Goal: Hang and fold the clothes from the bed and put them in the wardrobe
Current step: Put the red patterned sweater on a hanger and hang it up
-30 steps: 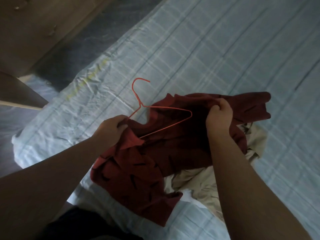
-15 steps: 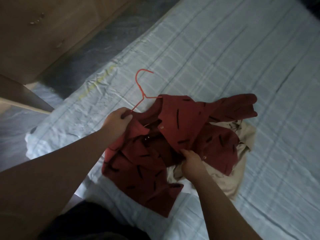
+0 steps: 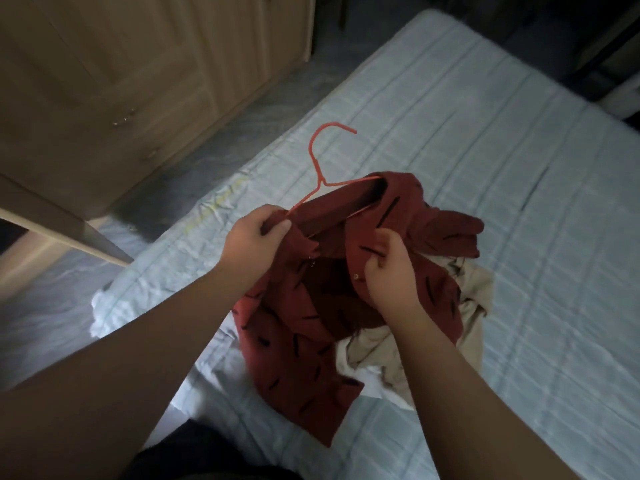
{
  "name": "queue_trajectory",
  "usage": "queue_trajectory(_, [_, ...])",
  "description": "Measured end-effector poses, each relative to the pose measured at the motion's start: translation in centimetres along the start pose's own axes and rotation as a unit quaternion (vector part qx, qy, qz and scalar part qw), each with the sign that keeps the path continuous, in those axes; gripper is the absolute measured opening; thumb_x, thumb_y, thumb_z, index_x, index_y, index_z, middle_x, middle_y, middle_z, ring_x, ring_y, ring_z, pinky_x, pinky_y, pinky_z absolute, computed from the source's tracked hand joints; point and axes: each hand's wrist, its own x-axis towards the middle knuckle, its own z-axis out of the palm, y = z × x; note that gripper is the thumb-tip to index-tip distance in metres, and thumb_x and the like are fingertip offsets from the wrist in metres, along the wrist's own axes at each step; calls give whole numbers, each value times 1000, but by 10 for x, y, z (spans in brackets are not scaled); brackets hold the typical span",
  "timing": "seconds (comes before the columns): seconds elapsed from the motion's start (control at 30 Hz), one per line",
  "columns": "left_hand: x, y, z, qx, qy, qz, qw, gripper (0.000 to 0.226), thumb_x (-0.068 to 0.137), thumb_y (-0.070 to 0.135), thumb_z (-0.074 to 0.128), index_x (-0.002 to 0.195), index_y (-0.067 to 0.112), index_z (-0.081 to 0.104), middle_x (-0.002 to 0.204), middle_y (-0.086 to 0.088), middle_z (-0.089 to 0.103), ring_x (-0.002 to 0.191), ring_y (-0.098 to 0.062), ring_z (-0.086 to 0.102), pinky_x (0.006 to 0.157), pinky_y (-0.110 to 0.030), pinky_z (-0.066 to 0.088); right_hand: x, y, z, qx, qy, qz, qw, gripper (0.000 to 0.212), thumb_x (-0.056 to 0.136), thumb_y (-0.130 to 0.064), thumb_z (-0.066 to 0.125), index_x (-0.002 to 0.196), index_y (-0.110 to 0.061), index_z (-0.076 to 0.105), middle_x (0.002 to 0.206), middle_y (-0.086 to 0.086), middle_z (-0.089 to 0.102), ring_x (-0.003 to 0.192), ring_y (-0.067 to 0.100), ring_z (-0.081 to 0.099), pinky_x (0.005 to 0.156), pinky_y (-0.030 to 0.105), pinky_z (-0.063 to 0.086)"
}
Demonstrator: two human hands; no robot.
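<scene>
A bed [image 3: 467, 140] with a pale checked sheet fills the right and far side, and a wooden wardrobe [image 3: 121, 81] stands at far left. A red shirt [image 3: 294, 327] with dark dashes lies near the bed's near edge, partly over a beige garment [image 3: 472, 296]. The left hand [image 3: 249, 240] grips the shirt's collar together with one shoulder of a red wire hanger [image 3: 317, 157]. The right hand [image 3: 391, 271] pinches the shirt's buttoned front edge. The hanger's other shoulder sits inside the collar.

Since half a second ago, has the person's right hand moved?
Yes. The right hand rose from beside the beige garment, away from the person, toward the hanger, and now pinches the front of the red shirt.
</scene>
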Motion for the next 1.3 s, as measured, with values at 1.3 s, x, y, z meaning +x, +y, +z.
queue_trajectory(1.3, [-236, 26, -430, 106, 125, 231, 959, 29, 78, 2, 56, 101, 15, 66, 90, -3, 61, 91, -27, 57, 87, -38, 48, -381, -272, 107, -39, 20, -229, 972, 10, 80, 0, 55, 80, -9, 60, 66, 1, 58, 62, 16, 50, 58, 28, 34])
